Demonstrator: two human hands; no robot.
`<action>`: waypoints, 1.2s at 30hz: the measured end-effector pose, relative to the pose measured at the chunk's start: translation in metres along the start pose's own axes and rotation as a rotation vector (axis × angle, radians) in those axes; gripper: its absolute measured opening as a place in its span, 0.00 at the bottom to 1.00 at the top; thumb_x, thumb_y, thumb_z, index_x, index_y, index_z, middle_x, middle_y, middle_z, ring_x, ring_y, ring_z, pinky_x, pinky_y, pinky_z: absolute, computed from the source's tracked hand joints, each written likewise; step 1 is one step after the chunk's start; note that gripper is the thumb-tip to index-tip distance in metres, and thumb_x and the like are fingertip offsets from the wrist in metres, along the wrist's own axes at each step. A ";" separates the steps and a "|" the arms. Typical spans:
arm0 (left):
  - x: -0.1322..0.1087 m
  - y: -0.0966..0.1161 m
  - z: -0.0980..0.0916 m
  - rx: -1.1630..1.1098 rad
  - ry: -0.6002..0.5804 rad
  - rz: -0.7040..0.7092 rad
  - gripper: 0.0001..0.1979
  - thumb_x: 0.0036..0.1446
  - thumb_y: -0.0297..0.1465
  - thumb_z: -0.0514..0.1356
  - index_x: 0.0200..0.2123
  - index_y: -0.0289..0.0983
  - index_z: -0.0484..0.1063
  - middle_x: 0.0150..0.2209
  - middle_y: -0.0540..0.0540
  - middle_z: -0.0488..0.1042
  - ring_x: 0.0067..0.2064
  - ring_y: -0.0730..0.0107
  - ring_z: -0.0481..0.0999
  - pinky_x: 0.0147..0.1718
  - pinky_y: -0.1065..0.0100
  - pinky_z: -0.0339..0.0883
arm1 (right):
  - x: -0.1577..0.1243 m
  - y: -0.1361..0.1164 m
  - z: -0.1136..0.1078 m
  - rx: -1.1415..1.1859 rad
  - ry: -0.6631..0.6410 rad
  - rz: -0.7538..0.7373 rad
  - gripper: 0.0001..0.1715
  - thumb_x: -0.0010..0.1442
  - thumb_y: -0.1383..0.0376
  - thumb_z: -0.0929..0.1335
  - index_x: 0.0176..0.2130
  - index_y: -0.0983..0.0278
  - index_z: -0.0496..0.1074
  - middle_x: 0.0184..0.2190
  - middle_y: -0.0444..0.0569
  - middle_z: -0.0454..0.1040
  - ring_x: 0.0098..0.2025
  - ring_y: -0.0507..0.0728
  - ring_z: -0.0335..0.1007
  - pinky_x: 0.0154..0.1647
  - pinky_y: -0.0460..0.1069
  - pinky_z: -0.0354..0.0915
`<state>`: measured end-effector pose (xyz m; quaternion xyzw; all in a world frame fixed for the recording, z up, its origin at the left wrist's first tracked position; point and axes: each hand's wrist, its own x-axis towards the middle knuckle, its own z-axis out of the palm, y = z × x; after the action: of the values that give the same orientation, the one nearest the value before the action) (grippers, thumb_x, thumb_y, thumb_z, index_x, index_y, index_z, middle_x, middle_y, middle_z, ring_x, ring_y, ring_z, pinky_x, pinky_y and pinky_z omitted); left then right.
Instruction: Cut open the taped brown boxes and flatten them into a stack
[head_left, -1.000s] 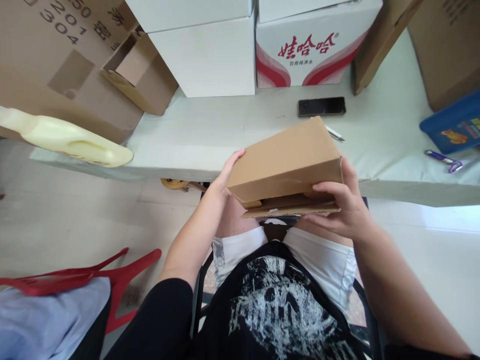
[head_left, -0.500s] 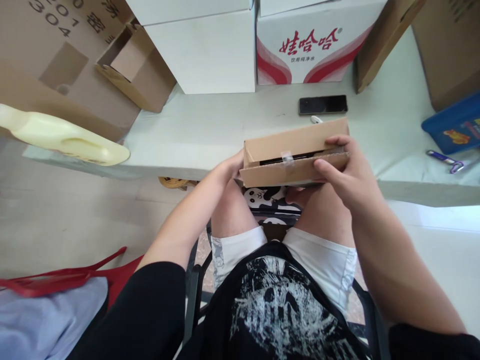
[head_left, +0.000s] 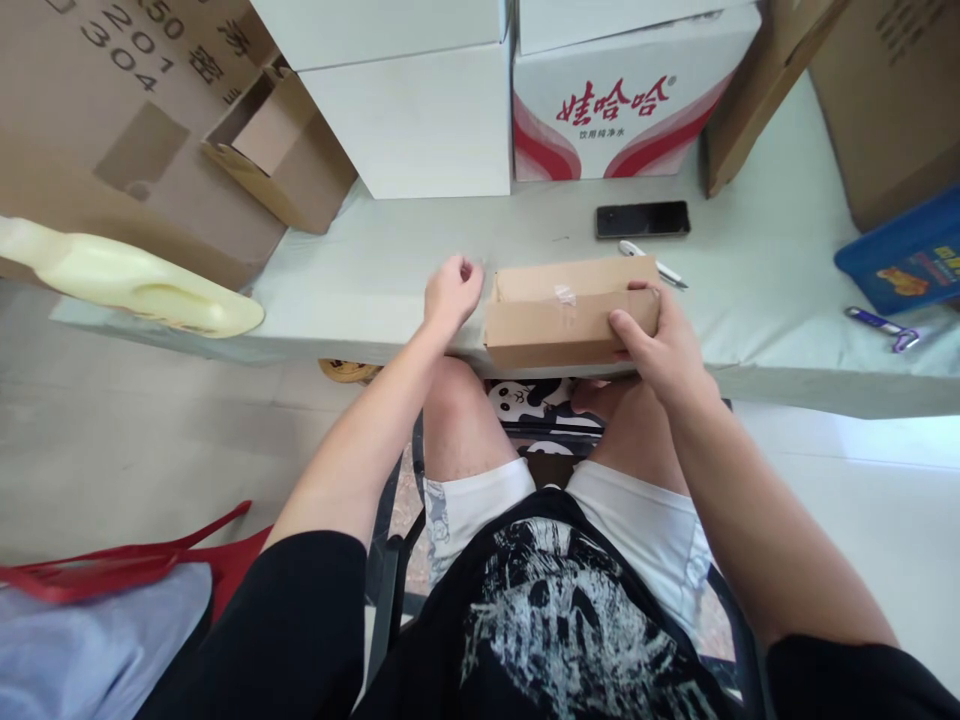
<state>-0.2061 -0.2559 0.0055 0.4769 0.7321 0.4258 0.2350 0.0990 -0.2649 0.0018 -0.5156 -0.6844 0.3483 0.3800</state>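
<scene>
A small long cardboard box point(head_left: 559, 335) rests near the table's front edge, with a strip of clear tape across its top. My right hand point(head_left: 656, 335) grips its right end, the thumb on the near side and the fingers behind. Just left of the box, my left hand point(head_left: 454, 292) is off it, fingers curled closed; whatever they may hold is hidden. Behind the box lies a white utility knife point(head_left: 664, 268), partly covered by it. A black phone point(head_left: 643, 219) lies farther back.
White cartons point(head_left: 420, 130) and a red-and-white carton point(head_left: 600, 120) stand at the back. At left are a large cardboard box point(head_left: 165, 150), a small open box point(head_left: 289, 150) and a pale yellow bottle point(head_left: 142, 285). A blue package point(head_left: 907, 255) and a purple-handled tool point(head_left: 881, 328) lie at right.
My left hand has let go of the box and moved up beside it, fingers closed. The box has come down and slightly left in my right hand, uncovering more of the knife.
</scene>
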 end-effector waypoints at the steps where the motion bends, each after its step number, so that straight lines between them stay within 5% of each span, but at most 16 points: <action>1: -0.002 0.012 -0.003 -0.028 0.026 0.103 0.10 0.57 0.36 0.64 0.29 0.41 0.67 0.33 0.46 0.74 0.48 0.56 0.75 0.50 0.58 0.69 | -0.001 0.001 0.000 -0.017 0.009 -0.010 0.32 0.59 0.47 0.71 0.59 0.54 0.69 0.57 0.57 0.71 0.60 0.73 0.68 0.56 0.75 0.73; 6: -0.022 0.071 0.000 -0.131 -0.173 0.383 0.08 0.58 0.30 0.64 0.42 0.40 0.74 0.42 0.45 0.73 0.55 0.54 0.72 0.55 0.54 0.66 | -0.005 0.005 0.003 -0.023 0.020 -0.008 0.31 0.60 0.48 0.71 0.59 0.53 0.69 0.60 0.57 0.70 0.65 0.74 0.64 0.62 0.76 0.67; 11: -0.040 0.080 0.017 0.164 -0.449 0.526 0.18 0.53 0.32 0.67 0.48 0.40 0.74 0.53 0.43 0.72 0.55 0.53 0.74 0.57 0.54 0.67 | -0.006 0.001 0.005 -0.008 0.031 0.054 0.32 0.58 0.48 0.71 0.58 0.55 0.69 0.60 0.56 0.70 0.63 0.72 0.66 0.59 0.75 0.69; 23: -0.052 0.070 0.022 0.454 -0.354 0.650 0.18 0.59 0.34 0.61 0.52 0.39 0.73 0.55 0.40 0.74 0.53 0.54 0.76 0.53 0.57 0.68 | -0.006 0.015 0.012 0.073 0.067 0.046 0.35 0.57 0.49 0.73 0.60 0.54 0.67 0.62 0.55 0.68 0.63 0.71 0.67 0.66 0.74 0.66; 30: -0.057 0.060 0.017 0.471 -0.389 0.855 0.10 0.62 0.34 0.58 0.41 0.43 0.79 0.55 0.40 0.76 0.57 0.51 0.74 0.57 0.51 0.66 | -0.012 0.019 0.014 0.073 0.062 0.035 0.36 0.58 0.46 0.72 0.61 0.53 0.66 0.60 0.54 0.70 0.62 0.71 0.68 0.64 0.73 0.67; 36: -0.053 0.063 0.018 0.483 -0.371 0.743 0.15 0.63 0.35 0.58 0.49 0.43 0.82 0.56 0.41 0.78 0.59 0.51 0.75 0.58 0.51 0.67 | -0.011 0.017 0.014 0.085 0.065 0.057 0.36 0.57 0.46 0.72 0.60 0.53 0.67 0.61 0.55 0.68 0.63 0.71 0.67 0.64 0.73 0.67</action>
<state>-0.1381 -0.2847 0.0455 0.8152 0.5359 0.2061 0.0762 0.0960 -0.2732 -0.0209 -0.5293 -0.6415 0.3707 0.4134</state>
